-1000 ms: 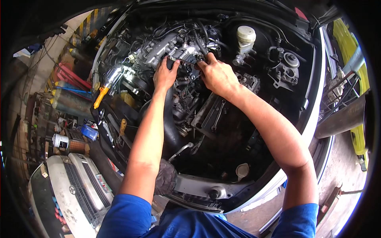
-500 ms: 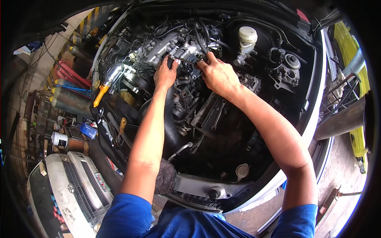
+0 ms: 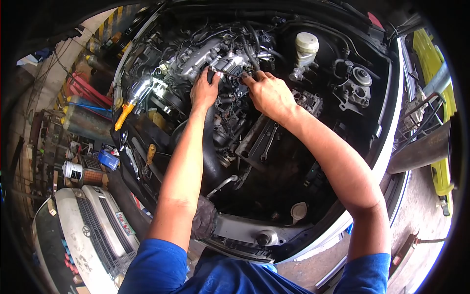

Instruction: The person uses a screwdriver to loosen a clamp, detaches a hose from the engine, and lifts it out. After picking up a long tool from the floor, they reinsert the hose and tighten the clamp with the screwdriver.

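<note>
Both hands reach into the engine bay at the top of the engine (image 3: 203, 56). A slim metal wrench (image 3: 230, 74) lies between them, roughly level; its exact type is hard to make out. My right hand (image 3: 271, 95) is closed around its right end, knuckles up. At the other end, my left hand (image 3: 204, 92) has thumb and fingers pinched about the wrench's head, against the metal engine parts. The fastener under the head is hidden by the fingers.
A lit work lamp with an orange handle (image 3: 125, 116) rests on the bay's left side. Spanners (image 3: 269, 142) lie on a part below my right hand. A white fluid reservoir (image 3: 306, 46) stands at the back right. A thick black hose (image 3: 210, 147) runs beside my left forearm.
My right hand has shifted very slightly, with its fingers curled lower over the wrench's end. My left hand stays in place at the head.
</note>
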`<state>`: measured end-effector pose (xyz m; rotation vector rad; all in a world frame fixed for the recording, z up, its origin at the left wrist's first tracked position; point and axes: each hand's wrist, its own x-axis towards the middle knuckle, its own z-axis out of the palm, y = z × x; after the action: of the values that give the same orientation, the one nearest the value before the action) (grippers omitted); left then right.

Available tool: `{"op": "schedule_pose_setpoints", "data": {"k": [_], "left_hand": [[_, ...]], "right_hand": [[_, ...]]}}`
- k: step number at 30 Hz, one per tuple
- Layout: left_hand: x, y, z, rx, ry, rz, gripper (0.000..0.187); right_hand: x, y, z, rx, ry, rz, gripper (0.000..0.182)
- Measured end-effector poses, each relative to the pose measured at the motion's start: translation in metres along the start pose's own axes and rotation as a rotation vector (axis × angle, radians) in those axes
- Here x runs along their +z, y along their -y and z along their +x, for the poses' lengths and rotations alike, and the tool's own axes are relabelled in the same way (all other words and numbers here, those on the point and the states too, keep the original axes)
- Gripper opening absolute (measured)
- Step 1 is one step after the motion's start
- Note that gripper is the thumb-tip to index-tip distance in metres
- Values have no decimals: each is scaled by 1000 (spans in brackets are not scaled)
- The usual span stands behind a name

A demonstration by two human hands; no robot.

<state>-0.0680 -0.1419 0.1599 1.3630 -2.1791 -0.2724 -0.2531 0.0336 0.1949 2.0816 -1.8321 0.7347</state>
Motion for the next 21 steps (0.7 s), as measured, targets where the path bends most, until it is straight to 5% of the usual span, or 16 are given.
{"op": "schedule_pose_setpoints", "data": {"k": [12,21], "left_hand": [[0,0,4,-22,-32,-51,62],[-1,-4,4,-81,-20,-18,67]], "right_hand": [[0,6,3,-20,148,-69,47],[-3,14,12,262,170,309,32]]}}
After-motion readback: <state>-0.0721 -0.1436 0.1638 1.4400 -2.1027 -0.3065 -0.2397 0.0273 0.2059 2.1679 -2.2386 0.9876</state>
